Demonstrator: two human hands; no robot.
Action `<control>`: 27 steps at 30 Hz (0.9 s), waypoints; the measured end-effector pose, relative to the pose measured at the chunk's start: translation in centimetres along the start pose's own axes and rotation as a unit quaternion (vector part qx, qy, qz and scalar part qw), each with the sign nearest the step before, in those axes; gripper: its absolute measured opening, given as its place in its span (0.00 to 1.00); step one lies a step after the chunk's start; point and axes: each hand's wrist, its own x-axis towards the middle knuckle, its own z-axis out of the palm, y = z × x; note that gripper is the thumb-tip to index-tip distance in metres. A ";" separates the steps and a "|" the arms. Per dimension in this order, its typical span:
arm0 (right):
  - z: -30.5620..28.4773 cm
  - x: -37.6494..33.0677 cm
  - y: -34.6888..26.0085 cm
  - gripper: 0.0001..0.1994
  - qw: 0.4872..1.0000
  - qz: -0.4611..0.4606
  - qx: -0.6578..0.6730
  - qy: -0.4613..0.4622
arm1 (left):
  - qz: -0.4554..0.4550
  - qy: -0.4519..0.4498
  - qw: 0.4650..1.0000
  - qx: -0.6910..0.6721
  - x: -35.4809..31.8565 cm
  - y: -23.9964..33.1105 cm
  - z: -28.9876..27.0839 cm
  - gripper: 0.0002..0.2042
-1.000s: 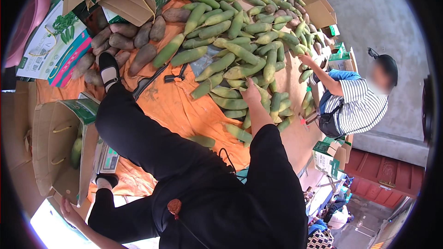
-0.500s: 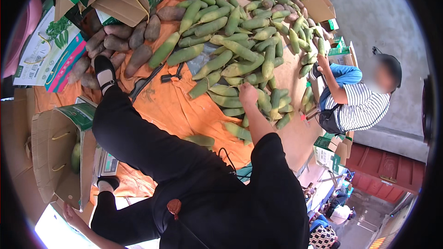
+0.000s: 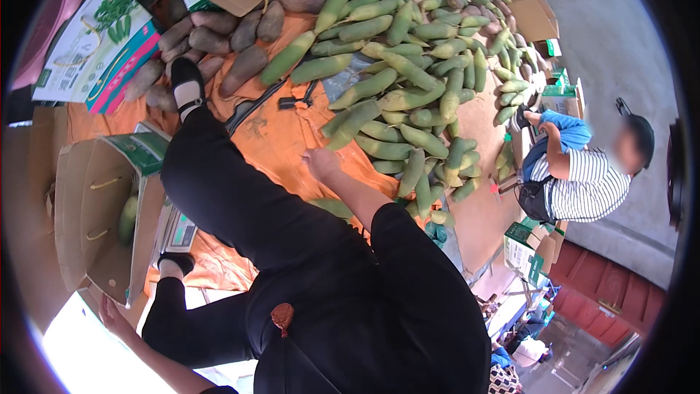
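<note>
Gourd, long axis running 2-to-8 o'clock, lies at 1 o'clock from my right hand; fingers loose, holding nothing.

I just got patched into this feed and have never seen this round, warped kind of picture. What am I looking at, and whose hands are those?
This is one wide fisheye camera worn on a person's head, looking down, so edges bend. No machine: bare hands. The right hand reaches out over the orange sheet, beside a pile of long green fruits; whether it holds anything is unclear. The left hand is at the lower corner of an open cardboard box. Brown fruits lie farther left. The person in a striped shirt is a co-worker.
</note>
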 end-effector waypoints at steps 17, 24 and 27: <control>2.0 -4.9 8.7 0.14 0.979 0.124 -0.104 -0.125 | -0.001 -0.009 0.999 -0.041 0.3 -1.0 0.1 0.13; 2.2 -5.1 10.2 0.13 0.981 0.122 -0.100 -0.114 | -0.006 -0.006 0.998 -0.055 0.5 -1.2 0.3 0.13; 2.5 -5.2 11.1 0.13 0.981 0.136 -0.077 -0.116 | 0.016 -0.012 0.999 -0.046 0.6 -0.2 0.4 0.13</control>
